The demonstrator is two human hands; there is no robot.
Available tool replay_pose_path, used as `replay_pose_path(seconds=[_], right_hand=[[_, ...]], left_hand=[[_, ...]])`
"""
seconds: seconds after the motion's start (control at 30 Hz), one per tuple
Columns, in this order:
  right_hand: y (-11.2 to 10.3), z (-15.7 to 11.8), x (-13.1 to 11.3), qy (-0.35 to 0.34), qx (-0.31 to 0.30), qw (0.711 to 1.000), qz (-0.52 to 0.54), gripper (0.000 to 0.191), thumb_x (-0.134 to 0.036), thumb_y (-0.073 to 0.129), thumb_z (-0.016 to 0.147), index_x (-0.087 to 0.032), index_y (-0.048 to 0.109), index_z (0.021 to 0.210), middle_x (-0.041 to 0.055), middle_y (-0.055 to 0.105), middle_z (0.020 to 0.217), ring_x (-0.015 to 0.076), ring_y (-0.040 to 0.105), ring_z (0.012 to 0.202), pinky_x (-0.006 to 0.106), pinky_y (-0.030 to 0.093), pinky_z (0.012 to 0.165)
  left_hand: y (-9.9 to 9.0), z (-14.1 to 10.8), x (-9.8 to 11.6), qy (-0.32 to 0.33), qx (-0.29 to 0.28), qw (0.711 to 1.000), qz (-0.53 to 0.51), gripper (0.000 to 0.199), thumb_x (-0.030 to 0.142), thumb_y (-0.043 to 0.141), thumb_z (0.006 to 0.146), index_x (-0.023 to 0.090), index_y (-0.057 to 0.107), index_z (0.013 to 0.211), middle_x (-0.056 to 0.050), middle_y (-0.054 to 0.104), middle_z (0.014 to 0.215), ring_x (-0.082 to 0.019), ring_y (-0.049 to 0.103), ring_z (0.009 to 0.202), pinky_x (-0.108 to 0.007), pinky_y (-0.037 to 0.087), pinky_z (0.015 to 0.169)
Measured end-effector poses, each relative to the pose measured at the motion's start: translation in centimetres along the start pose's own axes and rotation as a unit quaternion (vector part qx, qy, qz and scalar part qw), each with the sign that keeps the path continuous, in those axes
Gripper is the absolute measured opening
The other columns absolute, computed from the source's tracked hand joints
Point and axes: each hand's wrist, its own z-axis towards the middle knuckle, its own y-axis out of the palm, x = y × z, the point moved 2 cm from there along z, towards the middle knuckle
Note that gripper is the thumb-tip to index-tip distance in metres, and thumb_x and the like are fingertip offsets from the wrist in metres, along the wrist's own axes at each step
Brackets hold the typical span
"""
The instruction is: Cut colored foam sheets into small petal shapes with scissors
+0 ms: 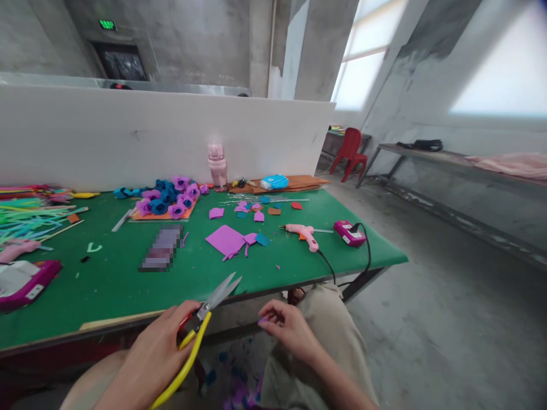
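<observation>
At the table's front edge, my left hand (156,344) is wrapped round a pair of scissors (217,293) with silver blades, a long yellow handle and a bit of red. The blades are parted and point up and to the right. My right hand (286,326) is above my lap with its fingers pinched together. A tiny purple piece (262,322) shows at those fingertips, mostly hidden. Beyond the blades, a purple sheet (226,240) of foam or paper lies on the green table (256,279), beside cut purple pieces (250,238) and a blue piece (263,240).
A pink glue gun (302,232) and its plugged magenta block (349,233) lie to the right, with a cord over the edge. Purple and blue flowers (176,199), a blurred phone-like slab (162,249), coloured strips (32,219) and a pink bottle (217,166) stand leftward or behind.
</observation>
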Motion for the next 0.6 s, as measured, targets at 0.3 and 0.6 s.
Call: replay_pose_path(seconds=[0.3,0.6], right_hand=[[-3.3,0.5,-3.4,-0.189,0.096,0.936,-0.282,0.022,-0.024,0.047,0.088,-0.022,0.067,0.095,0.0094,0.067,0.096,0.0216,0.06,0.095,0.035,0.046,0.085],[-1.8,0.3,-4.1,-0.228,-0.028,0.906,-0.355,0.033,-0.039,0.061,0.081,-0.023,0.067,0.109,0.0096,0.065,0.115,0.0246,0.058,0.108,0.034,0.046,0.09]], left_hand=[[-0.5,-0.2,0.7,-0.011,0.049,0.999,0.004,0.034,0.032,0.049,0.08,0.027,0.054,0.113,-0.003,0.064,0.107,-0.022,0.061,0.09,-0.03,0.044,0.077],[-0.7,-1.7,-0.6,-0.023,0.069,0.997,-0.015,0.034,0.035,0.054,0.077,0.03,0.057,0.11,-0.001,0.066,0.112,-0.023,0.061,0.099,-0.029,0.045,0.082]])
